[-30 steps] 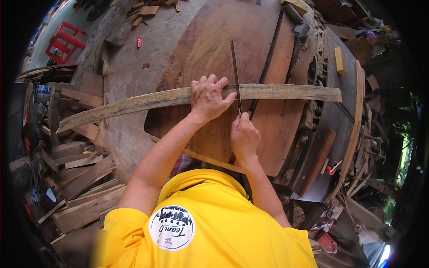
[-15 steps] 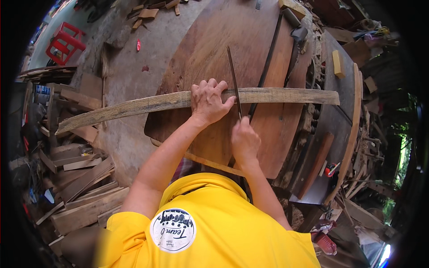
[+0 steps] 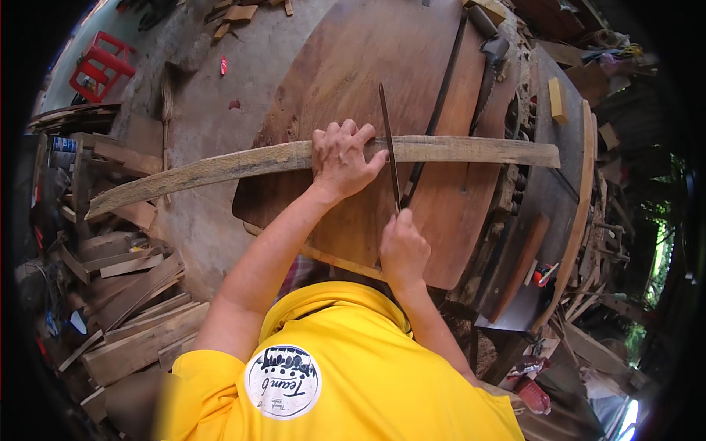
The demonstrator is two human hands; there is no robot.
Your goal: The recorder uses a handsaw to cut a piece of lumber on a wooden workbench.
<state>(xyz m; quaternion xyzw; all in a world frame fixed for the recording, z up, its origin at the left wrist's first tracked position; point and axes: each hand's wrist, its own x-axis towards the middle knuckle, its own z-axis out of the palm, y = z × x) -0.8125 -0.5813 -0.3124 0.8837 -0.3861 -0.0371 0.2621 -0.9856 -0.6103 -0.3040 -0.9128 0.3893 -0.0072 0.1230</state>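
A long, slightly curved rough wooden board lies crosswise over a brown wooden tabletop, its left end jutting past the tabletop's edge. My left hand grips it near the middle, fingers bent over the far edge and thumb stretched to the right. Just right of that thumb, a narrow dark handsaw, seen edge-on, crosses the board and points away from me. My right hand is closed round its near end, on the near side of the board. The fist hides the handle. How deep the blade sits cannot be told.
Scrap wood is heaped at the left, below a red plastic stool on the concrete floor. To the right, a grey surface carries a dark wooden strip and a yellowish wood block. A dark bar lies along the tabletop.
My right hand has drawn the saw a short way toward me. My left hand keeps its place on the board. The whole view has shifted slightly.
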